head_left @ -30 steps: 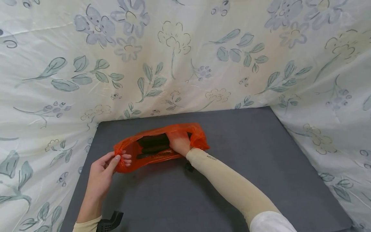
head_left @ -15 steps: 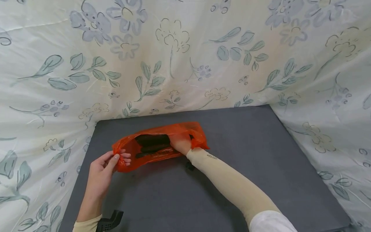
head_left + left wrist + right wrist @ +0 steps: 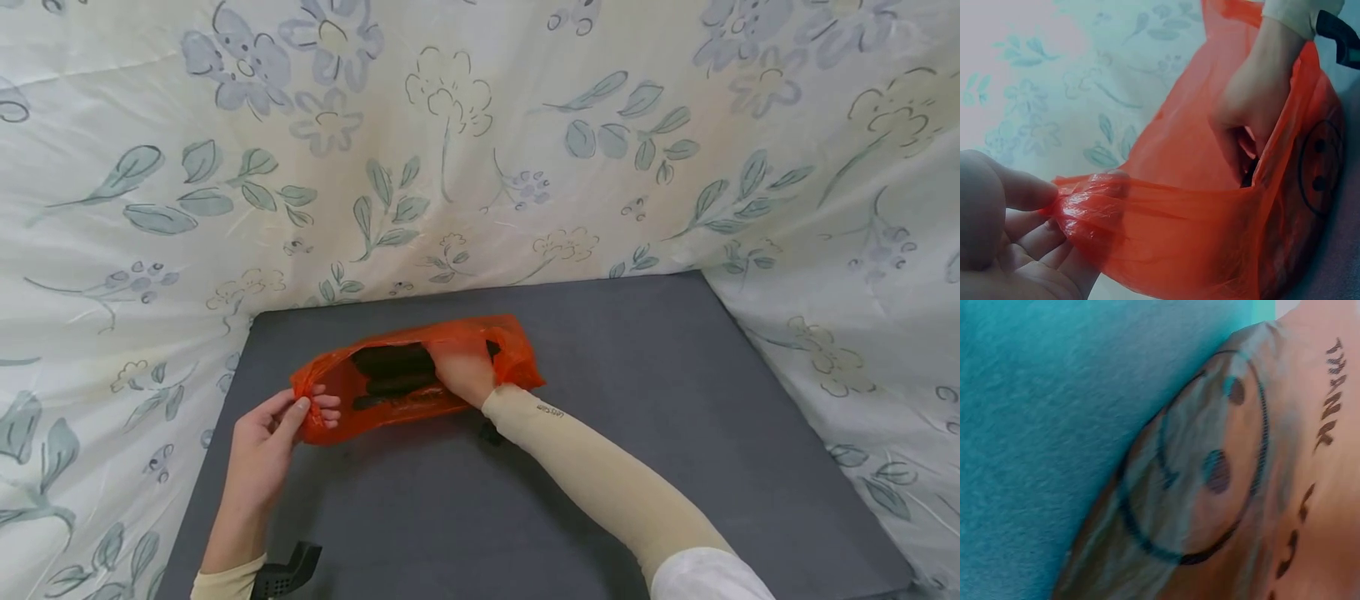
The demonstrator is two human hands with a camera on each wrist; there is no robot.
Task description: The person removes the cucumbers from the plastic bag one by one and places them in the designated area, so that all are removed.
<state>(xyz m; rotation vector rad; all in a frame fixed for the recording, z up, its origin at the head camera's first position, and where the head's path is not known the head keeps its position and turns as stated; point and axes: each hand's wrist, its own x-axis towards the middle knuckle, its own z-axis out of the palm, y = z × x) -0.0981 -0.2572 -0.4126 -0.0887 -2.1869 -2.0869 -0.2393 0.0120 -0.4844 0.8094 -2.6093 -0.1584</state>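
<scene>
From my remote seat I see a thin, see-through orange-red plastic bag [image 3: 450, 331] lying on its side on a dark grey table [image 3: 622, 367], left of centre and towards the back. Its film is glossy and wrinkled, bunched at the left end, and its long mouth gapes towards me, showing dark, elongated items [image 3: 393, 364] lying side by side within. In my right wrist view, the plastic carries a black smiley face [image 3: 1200, 469] and lettering [image 3: 1327, 400] that starts with "THANK". The left hand [image 3: 270, 427] pinches the gathered left end between thumb and fingers. The right hand [image 3: 468, 372] is in the bag's mouth, partly veiled by film; its fingertips are beside something dark, but I cannot tell whether they grip it. Pale floral cloth [image 3: 487, 217] hangs behind.
</scene>
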